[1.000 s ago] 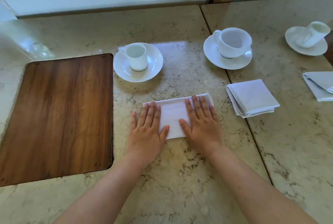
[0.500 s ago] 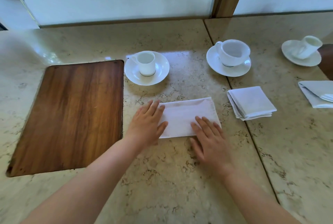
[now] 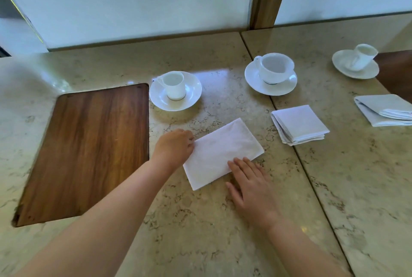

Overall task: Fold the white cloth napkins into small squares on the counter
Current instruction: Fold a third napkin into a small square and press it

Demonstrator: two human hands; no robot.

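Gripping napkin (image 3: 223, 152) edge, left hand (image 3: 175, 145), fingertips hidden; right hand (image 3: 252, 184) flat, relaxed.

beige marble counter (image 3: 200, 221) bears 3 saucers with cups, a wooden board (image 3: 89, 149), and 3 folded white napkins.

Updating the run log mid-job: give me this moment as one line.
step: folding napkin | left hand: grips its left edge | right hand: flat on its near edge | folded stack: to the right

A white napkin (image 3: 223, 153) lies flat on the counter (image 3: 200, 232), folded into a rectangle and turned askew. Two folded napkin stacks (image 3: 299, 124) (image 3: 385, 109) lie to its right.
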